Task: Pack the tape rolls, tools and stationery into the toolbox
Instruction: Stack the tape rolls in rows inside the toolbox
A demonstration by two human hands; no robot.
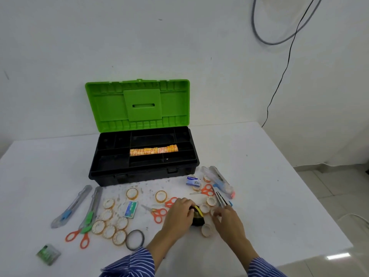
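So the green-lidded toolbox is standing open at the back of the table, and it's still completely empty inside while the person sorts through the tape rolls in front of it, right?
Not quite. The toolbox does stand open at the back of the table, but it is not empty: the head view shows a row of orange-yellow tape rolls already lying in a middle compartment of its black tray. The rest holds: both hands are among the loose tape rolls in front.

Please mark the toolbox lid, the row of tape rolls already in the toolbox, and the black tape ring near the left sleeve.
toolbox lid (111,108): head view, inner left panel.
row of tape rolls (153,150): head view, middle of row.
black tape ring (127,239): head view, left rim.
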